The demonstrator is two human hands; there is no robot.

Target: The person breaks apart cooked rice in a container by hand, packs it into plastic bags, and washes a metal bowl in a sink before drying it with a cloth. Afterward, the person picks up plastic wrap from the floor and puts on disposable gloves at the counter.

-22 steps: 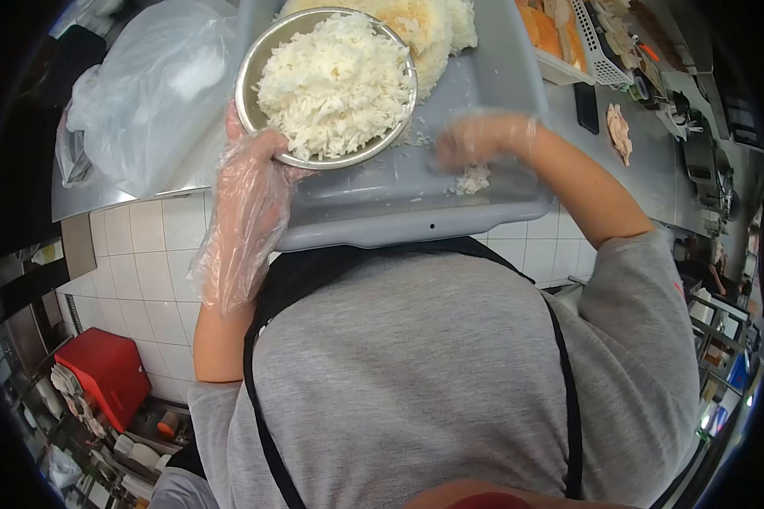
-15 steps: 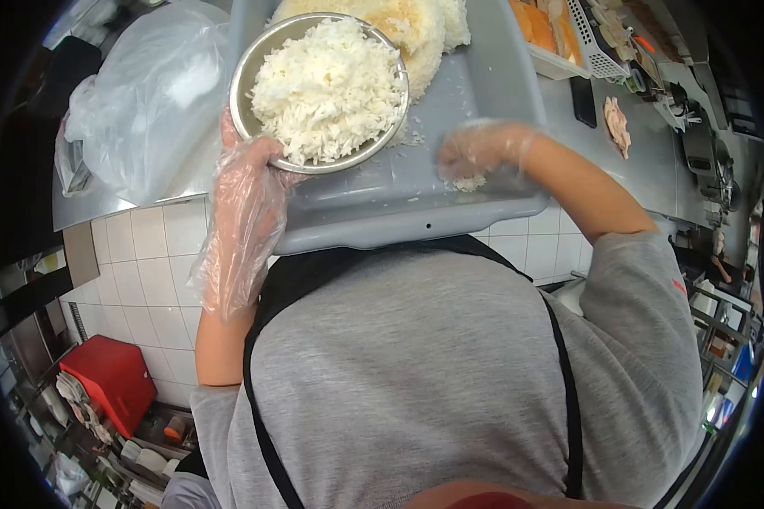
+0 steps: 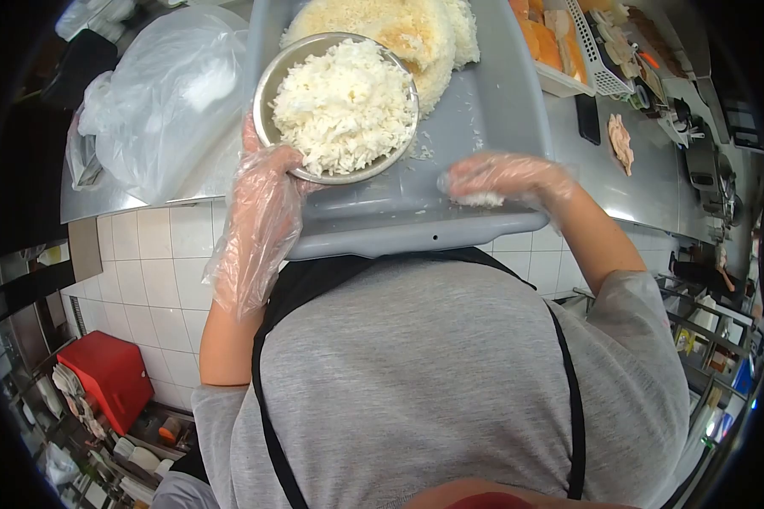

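My left hand (image 3: pixel 263 199), in a clear plastic glove, grips the near left side of a round metal bowl (image 3: pixel 263 119). White cooked rice (image 3: pixel 344 106) is heaped above the bowl's rim. The bowl is held over a large grey tub (image 3: pixel 501 93). My right hand (image 3: pixel 509 180), gloved too, is low in the tub's near right corner, its fingers curled around a small clump of rice (image 3: pixel 481 200). Part of that clump shows below the fingers; the rest is hidden. Behind the bowl lies a big pressed mass of rice (image 3: pixel 437 51) with a yellowish top.
A clear plastic bag (image 3: pixel 165 93) lies on the steel counter left of the tub. Beyond the tub's right side are a white container (image 3: pixel 564 81) of orange food, a dark phone (image 3: pixel 587 119) and a crumpled glove (image 3: pixel 620 144). Stray grains dot the tub floor.
The bowl and my left hand sit slightly lower and further right in view, as does the tub. My right hand has shifted down and right, with more rice showing beneath it.
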